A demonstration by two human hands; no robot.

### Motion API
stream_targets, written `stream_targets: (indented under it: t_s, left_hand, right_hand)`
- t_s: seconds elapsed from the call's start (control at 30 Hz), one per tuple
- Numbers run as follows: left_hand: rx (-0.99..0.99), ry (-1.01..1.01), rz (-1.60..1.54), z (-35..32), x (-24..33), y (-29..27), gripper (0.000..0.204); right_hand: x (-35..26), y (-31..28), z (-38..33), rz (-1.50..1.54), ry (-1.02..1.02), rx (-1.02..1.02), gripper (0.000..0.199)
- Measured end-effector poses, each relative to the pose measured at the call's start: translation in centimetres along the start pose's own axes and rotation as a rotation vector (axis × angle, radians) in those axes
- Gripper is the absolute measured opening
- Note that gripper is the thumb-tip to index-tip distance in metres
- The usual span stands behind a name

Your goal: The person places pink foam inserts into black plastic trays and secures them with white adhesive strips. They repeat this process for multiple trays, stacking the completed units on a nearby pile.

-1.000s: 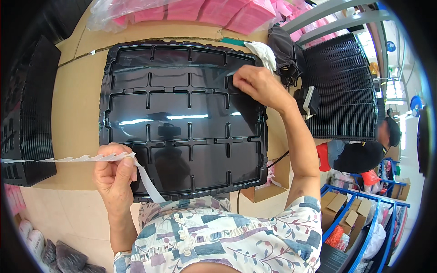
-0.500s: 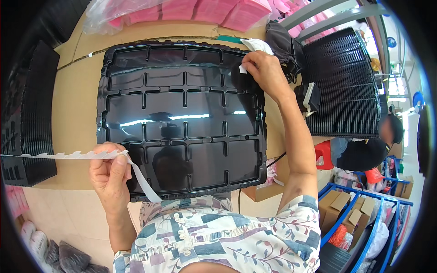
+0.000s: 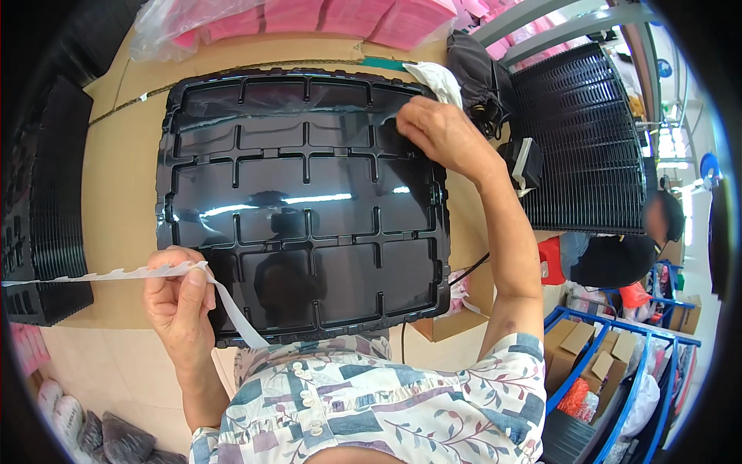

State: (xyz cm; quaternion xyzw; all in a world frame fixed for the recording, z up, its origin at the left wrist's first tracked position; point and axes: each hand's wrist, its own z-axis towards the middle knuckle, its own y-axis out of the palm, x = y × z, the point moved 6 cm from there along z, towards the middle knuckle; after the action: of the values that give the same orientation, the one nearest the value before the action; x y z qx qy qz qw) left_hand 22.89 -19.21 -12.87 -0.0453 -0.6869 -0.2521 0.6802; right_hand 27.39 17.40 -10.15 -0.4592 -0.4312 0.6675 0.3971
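A black plastic tray [image 3: 348,282] with shallow, ribbed compartments lies before me on brown cardboard. Its glossy bottom reflects light. At the tray's near left corner my left hand [image 3: 179,305] is closed, pinching a white strip [image 3: 237,313] with a notched edge between thumb and fingers. One end runs out to the left; the other hangs down toward my shirt. My right hand [image 3: 448,139] is over the far right compartment, fingers bent together and pointing down at its surface. Whatever is under those fingertips is hidden.
Stacks of black trays stand at the left [image 3: 50,201] and right [image 3: 580,147]. Pink packs [image 3: 332,19] in clear plastic line the far side. A dark bag [image 3: 479,77] and white cloth [image 3: 437,81] lie beyond my right hand. A person [image 3: 618,255] is at the right, near a blue rack [image 3: 572,371].
My right hand has moved slightly left and down over the far right compartment; the small white piece at its fingertips is now out of sight. My left hand still pinches the strip.
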Motion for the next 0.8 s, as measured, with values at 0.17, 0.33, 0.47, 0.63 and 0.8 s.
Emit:
stream_targets:
  t_s: [0.17, 0.33, 0.47, 0.63, 0.8]
  left_hand:
    - [0.008, -0.006, 0.003, 0.0, -0.1, -0.2, 0.010]
    - [0.050, -0.005, -0.010, 0.2, -0.1, -0.7, 0.015]
    - [0.121, -0.012, -0.038, -0.2, 0.1, -1.0, 0.016]
    - [0.064, -0.105, 0.006, -1.2, 0.9, 0.4, 0.014]
    - [-0.021, -0.013, 0.051, -2.2, 2.7, 2.2, 0.011]
  right_hand:
    - [2.6, -2.3, -2.7, 1.021, 0.479, 0.368, 0.009]
    - [2.0, -2.7, -6.4, 1.475, 0.630, 0.516, 0.014]
    - [-1.8, -0.7, -8.9, 1.667, 0.617, 0.467, 0.010]
    - [-8.8, 1.3, -9.6, 1.660, 0.646, 0.296, 0.019]
    - [-16.3, 2.1, -7.1, 1.920, 0.326, 0.242, 0.045]
